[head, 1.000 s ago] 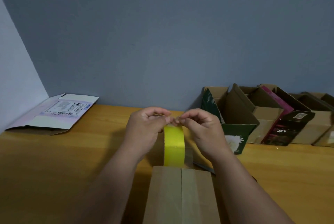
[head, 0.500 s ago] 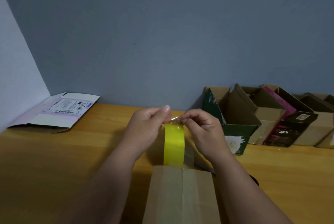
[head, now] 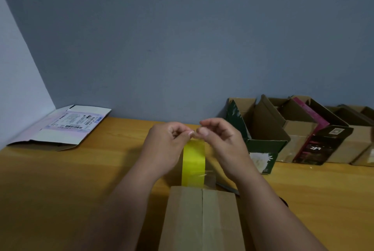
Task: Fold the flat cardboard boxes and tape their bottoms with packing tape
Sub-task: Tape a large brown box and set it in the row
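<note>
- Lower part of the yellow tape roll (head: 193,162) hidden behind the folded brown box (head: 202,220), itself cut off by the bottom edge.
- Both hands, left hand (head: 166,145) and right hand (head: 220,145), motion-blurred; fingertip grip unreadable.
- Dark object (head: 227,188) beside the box mostly covered by the right forearm.
- Rightmost cardboard box (head: 366,149) clipped by the frame edge.
- Label print on the flat box (head: 66,127) too small to read.

**Background only**

Wooden worktop (head: 60,190), orange-brown, runs left to right. Blue-grey wall (head: 182,38) behind it at the far edge; paler wall (head: 16,88) at far left, meeting it in a corner. Thin dark object (head: 227,187) lies on the worktop right of centre, mostly hidden, can't tell what it is.
</note>
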